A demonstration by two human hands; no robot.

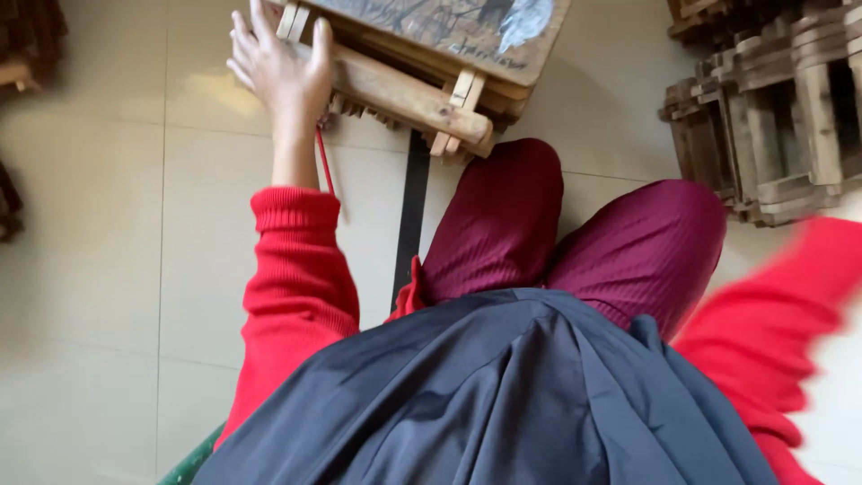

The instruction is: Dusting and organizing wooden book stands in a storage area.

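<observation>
My left hand [280, 67] rests flat on the near corner of a low wooden stool of rough, pale slats [422, 63], fingers spread across its top edge and thumb hooked over a thick rounded crossbar; it presses rather than closes around anything. The stool stands on the floor straight ahead of my knees, its worn top panel smeared with dark and grey-white stains, thin light slats sticking out under it. The frame's upper edge cuts off its far half. A thin red cord [323, 162] hangs from my wrist down to my ribbed red knit sleeve [292, 269].

My right hand is out of view: only a blurred red sleeve [781, 305] shows at the right edge, so I cannot tell its state.

My maroon ribbed trousers [575, 238] and a smooth dark navy cloth [503, 395] fill the lower middle. A stack of weathered wooden frames [772, 117] sits to the right, apart from the stool, partly cropped. The floor is glossy cream tile [108, 224] with a dark strip [411, 216] running under the stool. Dark shapes at the left edge are too cropped to make out.
</observation>
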